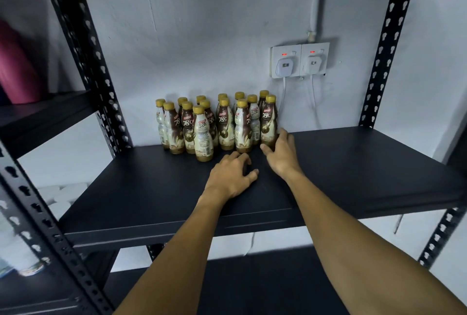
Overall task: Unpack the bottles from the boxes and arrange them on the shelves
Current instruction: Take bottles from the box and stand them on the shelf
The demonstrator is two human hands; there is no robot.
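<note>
Several coffee bottles (222, 125) with gold caps and brown-and-cream labels stand upright in a cluster at the back left of the black shelf (353, 168), against the wall. My left hand (233, 175) rests palm down on the shelf just in front of the cluster, fingers loosely bent, holding nothing. My right hand (281, 151) lies further back beside the rightmost bottle (269, 122); its straight fingers touch that bottle's base. No box is in view.
Black slotted uprights (101, 72) (386, 54) frame the shelf. A double wall socket (300, 60) with two plugs and hanging white cables sits behind, right of the bottles. A lower shelf (252, 284) lies beneath. A pink object (17, 66) is on the neighbouring rack at left.
</note>
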